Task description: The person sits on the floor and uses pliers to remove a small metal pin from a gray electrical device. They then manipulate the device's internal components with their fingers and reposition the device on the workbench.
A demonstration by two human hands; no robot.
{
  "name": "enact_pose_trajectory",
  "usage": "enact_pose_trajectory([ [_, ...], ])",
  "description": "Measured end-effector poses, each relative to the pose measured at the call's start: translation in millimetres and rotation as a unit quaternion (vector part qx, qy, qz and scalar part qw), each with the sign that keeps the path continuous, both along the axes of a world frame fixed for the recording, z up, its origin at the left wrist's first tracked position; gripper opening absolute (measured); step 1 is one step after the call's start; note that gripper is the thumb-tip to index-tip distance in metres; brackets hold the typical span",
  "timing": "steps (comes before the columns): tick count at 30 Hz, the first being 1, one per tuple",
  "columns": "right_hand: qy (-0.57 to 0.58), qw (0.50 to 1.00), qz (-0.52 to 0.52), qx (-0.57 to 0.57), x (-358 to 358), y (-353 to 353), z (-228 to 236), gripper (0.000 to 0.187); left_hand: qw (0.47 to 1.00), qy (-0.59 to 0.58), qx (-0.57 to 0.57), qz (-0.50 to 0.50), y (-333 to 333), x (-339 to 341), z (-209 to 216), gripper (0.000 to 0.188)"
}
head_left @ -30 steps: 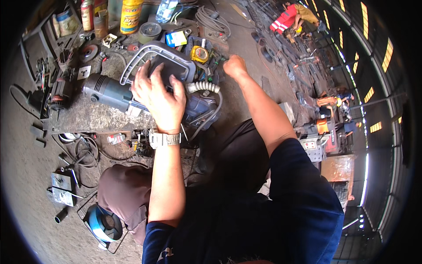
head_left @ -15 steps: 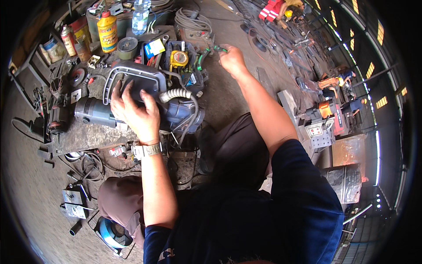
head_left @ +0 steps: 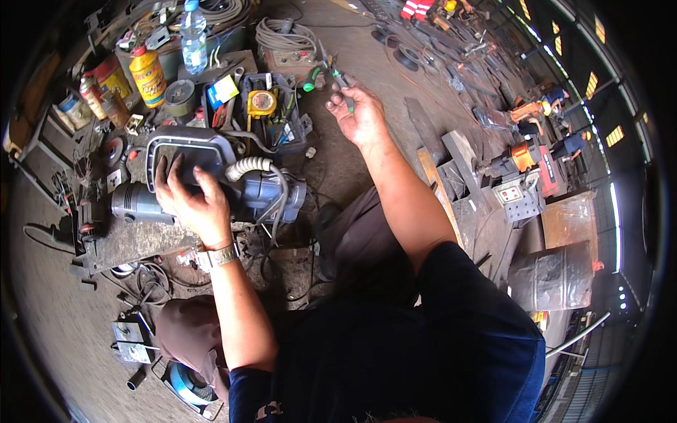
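Green-handled pliers upper centre, in right hand: fingers part-curled on one handle, other handle splayed left. Long axis slants, jaws toward top edge, slightly left. Left hand spread on power tool, left of centre, axis near horizontal. Vs 0.5 s ago: right palm turned into view, plier jaws now visible.

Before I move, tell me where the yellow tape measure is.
In the head view, up and left of centre, the yellow tape measure sits in the dark tool tray, just right of the blue-and-yellow packet.
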State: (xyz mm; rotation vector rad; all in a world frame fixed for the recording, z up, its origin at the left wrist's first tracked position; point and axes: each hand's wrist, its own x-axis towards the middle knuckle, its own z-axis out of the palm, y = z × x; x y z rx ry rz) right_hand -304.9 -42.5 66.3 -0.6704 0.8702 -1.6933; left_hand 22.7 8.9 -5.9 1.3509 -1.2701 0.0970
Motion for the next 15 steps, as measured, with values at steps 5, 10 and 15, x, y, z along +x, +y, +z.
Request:
enact_pose_trajectory([
  [5,-0.063,0.993,0.096,-0.025,11,12,10,0.036,1.000,-0.010,-0.022,-0.005,-3,3,-3,0.035],
  [10,-0.042,0.980,0.188,-0.041,11,10,-2,0.049,0.999,-0.018,-0.034,-0.012,-3,1,-3,0.036],
  [15,-0.054,0.981,0.171,-0.076,10,14,7,0.049,0.999,-0.022,-0.032,-0.014,-5,2,-6,0.036],
])
